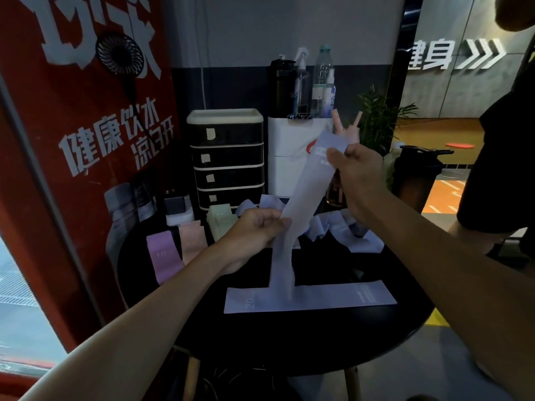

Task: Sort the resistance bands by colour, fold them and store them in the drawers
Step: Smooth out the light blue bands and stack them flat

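Note:
I hold a pale blue resistance band (pixel 311 183) stretched upright above the round black table (pixel 289 342). My right hand (pixel 357 172) pinches its top end, and my left hand (pixel 256 231) grips it lower down. Its bottom end hangs onto a flat pale blue band (pixel 312 298) marked 20 that lies across the table. More pale blue bands (pixel 341 227) lie loose in a heap behind. At the left lie folded purple (pixel 163 254), pink (pixel 192 237) and pale green (pixel 220 219) bands. A black drawer unit (pixel 227 160) with several drawers stands at the back, all shut.
A white box (pixel 289 157) with bottles on top stands right of the drawers. A dark bottle (pixel 417 175) stands at the table's right edge. Another person (pixel 498 175) in black stands at the right. A red banner (pixel 72 140) with a small fan rises at the left.

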